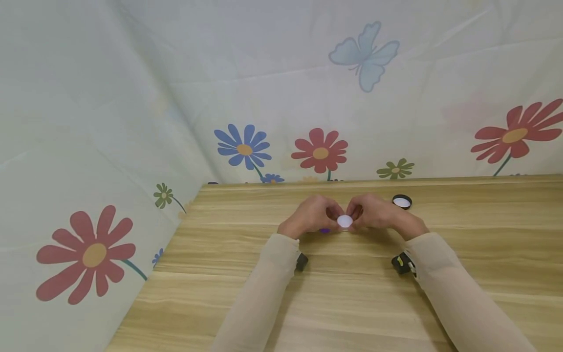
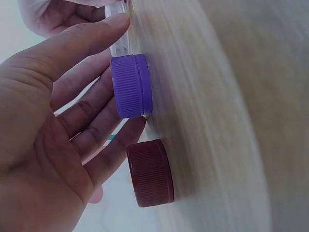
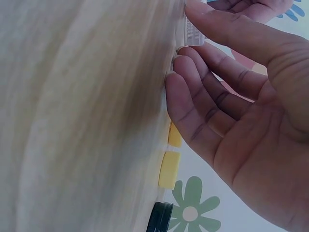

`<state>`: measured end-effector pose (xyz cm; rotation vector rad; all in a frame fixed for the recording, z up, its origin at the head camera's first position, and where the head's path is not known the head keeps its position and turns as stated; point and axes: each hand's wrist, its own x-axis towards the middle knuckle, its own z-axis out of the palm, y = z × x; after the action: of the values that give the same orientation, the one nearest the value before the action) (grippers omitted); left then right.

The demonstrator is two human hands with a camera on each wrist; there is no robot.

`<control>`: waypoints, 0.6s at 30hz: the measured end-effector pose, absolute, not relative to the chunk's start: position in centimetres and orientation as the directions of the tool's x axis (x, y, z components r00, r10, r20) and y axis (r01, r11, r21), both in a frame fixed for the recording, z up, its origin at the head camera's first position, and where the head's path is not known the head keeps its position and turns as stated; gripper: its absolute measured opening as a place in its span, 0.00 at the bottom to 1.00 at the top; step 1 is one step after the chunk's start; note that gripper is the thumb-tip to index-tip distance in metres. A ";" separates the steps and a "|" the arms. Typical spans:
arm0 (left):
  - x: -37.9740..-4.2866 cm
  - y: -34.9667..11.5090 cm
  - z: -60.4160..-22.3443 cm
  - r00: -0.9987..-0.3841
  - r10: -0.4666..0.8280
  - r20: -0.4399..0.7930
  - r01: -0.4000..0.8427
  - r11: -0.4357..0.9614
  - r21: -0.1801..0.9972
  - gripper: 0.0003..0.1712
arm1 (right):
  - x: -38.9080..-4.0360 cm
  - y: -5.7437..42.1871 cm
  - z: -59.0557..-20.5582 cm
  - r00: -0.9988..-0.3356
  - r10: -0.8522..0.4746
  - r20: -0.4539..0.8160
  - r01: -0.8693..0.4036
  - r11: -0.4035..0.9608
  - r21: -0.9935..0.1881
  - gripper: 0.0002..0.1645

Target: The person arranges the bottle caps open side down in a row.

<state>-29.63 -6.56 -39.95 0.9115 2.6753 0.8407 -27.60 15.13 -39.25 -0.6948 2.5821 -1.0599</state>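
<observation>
A white ribbed cap [image 1: 345,221] is between my two hands at the middle of the table. My left hand [image 1: 313,215] pinches it from the left, thumb [image 2: 96,34] laid against its side. From the other side, my right hand [image 1: 374,211] pinches the same cap, with the remaining fingers [image 3: 186,96] bent low near the tabletop. Beside the left fingers stands a purple ribbed cap [image 2: 130,86], mostly hidden by that hand in the head view. A dark red ribbed cap [image 2: 150,173] sits past it in the left wrist view.
A black cap with a white inside [image 1: 402,201] lies behind my right wrist. Two yellow pieces [image 3: 170,170] show beyond the right hand. The wooden table [image 1: 246,215] meets a flower-printed cloth [image 1: 272,98] at its back and left.
</observation>
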 end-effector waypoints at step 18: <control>-29.5 -6.5 -39.7 -0.787 0.617 -0.026 0.507 0.670 0.541 0.14 | -27.7 15.0 -39.6 -0.857 -0.503 -0.109 -0.289 0.645 -0.708 0.14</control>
<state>-29.49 -6.46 -39.73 0.9126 2.6777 0.7747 -27.67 14.97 -39.61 -0.6361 2.5706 -1.0304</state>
